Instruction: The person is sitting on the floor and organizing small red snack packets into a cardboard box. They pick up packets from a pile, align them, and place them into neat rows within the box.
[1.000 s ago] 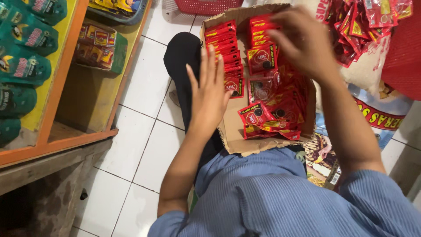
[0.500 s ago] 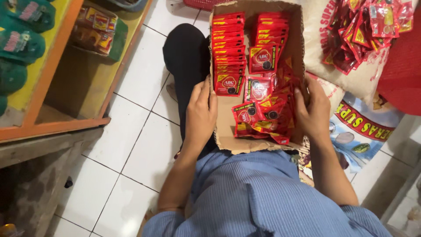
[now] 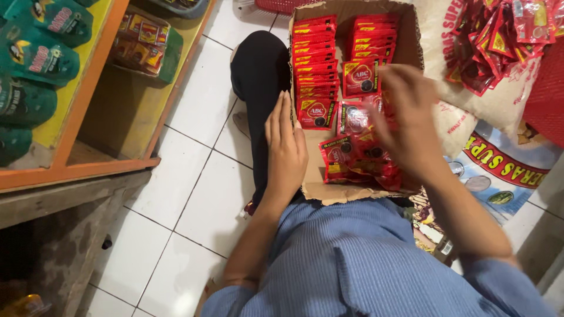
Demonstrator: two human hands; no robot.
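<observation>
Worn on the head, looking steeply down and close onto lap, cardboard box [image 3: 352,35] and tiled floor [image 3: 194,199]; single view, nothing shared.

The box [image 3: 411,41] is brown corrugated cardboard, matt, with rough torn edges along its near rim. The sachets [image 3: 314,64] packed inside are red plastic film, glossy and slightly crinkled. The floor [image 3: 200,176] is smooth white ceramic tile with a faint sheen and dark grout lines. The shirt [image 3: 364,264] is blue woven cloth with a fine ribbed texture, matt. The shelf [image 3: 88,152] is painted wood, orange on its edges, a little worn. The sack [image 3: 499,164] beside the box is printed woven plastic.
</observation>
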